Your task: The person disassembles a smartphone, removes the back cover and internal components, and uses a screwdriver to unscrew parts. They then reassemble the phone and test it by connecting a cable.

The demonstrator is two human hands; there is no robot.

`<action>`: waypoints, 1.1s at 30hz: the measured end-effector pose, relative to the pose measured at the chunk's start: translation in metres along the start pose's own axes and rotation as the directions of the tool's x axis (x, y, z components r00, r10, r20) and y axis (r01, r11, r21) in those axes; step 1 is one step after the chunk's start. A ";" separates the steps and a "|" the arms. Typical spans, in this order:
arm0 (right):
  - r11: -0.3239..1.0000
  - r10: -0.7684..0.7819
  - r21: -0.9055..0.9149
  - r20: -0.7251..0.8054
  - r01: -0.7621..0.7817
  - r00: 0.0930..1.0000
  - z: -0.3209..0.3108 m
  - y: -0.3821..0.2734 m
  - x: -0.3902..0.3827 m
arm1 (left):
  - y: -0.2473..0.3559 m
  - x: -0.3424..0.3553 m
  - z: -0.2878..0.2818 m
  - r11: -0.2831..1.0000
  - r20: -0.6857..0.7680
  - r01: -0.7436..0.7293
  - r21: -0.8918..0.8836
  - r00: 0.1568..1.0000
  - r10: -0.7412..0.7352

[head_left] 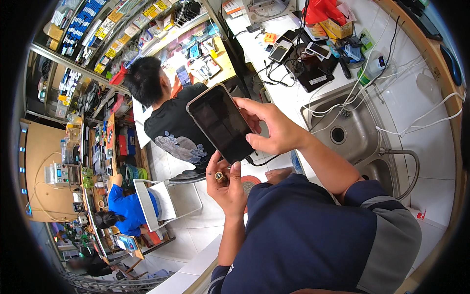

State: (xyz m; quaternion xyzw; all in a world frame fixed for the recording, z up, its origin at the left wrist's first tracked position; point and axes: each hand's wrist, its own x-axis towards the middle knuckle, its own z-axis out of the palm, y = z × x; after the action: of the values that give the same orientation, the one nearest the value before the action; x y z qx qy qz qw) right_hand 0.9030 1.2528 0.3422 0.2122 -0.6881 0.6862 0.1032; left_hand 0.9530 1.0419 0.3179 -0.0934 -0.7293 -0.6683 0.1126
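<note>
A smartphone [219, 120] with a dark screen and a light rim is held up in front of me, tilted to the left. My right hand [276, 127] grips its right edge, the thumb lying over the lower part of the screen and the other fingers mostly hidden behind. Below, my left hand [227, 188] pinches the phone's bottom corner; a gold-coloured ring [219, 175] shows on one finger. A black cable [264, 161] meets the phone's bottom edge between the two hands and trails off to the right.
A white counter [267, 41] at upper right carries phones, tangled cables and a black tablet-like device [313, 73]. Beside it sits a steel sink [338, 134] with white cords across it. One person in black [181, 122] sits ahead; another in blue [125, 210] sits near a white chair [166, 203].
</note>
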 end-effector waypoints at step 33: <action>0.975 0.213 0.041 0.071 -0.217 0.974 -0.005 -0.012 -0.003 | 0.003 0.005 0.002 1.000 0.015 0.012 -0.012 1.000 -0.012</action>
State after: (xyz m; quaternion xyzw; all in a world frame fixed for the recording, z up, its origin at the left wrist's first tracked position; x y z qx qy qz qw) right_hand 0.9101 1.2586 0.3523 0.1615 -0.6934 0.7022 0.0004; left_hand 0.9489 1.0436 0.3217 -0.0947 -0.7267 -0.6726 0.1026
